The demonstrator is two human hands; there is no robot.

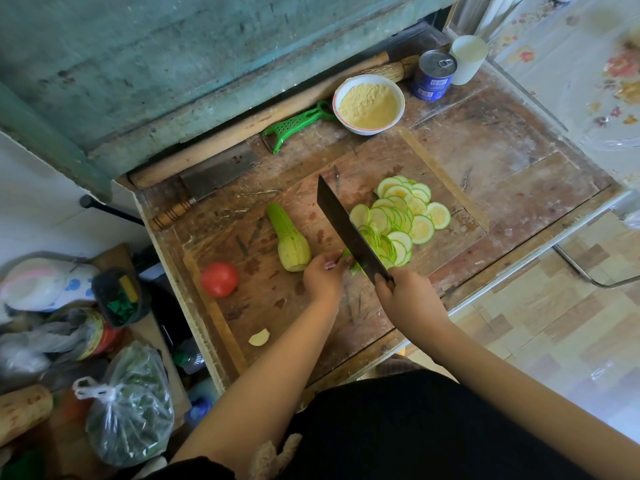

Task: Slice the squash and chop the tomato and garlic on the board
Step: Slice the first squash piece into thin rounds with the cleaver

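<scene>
The squash end (pixel 349 263) at the board's (pixel 263 306) 6 o'clock edge of the slices (pixel 401 220) is mostly hidden under the left hand's (pixel 323 277) pinching fingers (pixel 332 263); the right hand (pixel 408 299) grips the cleaver (pixel 349 230). The surface (pixel 502 161) is worn wood.

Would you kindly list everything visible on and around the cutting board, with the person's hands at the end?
cutting board: one, brown wood, centre of the table
squash slices: a pile, pale green, right part of the board
squash half: one, pale green, uncut, mid-board
small squash piece: one, green, under the left fingers
tomato: one, red, whole, board's left edge
garlic clove: one, whitish, near edge
cleaver: one, dark blade
peeler: one, green, behind the board
bowl: one, white, holding yellow meal
can: one, blue, far corner
serrated knife: one, wooden handle, far left
left hand: steadies the piece
right hand: grips the cleaver
</scene>
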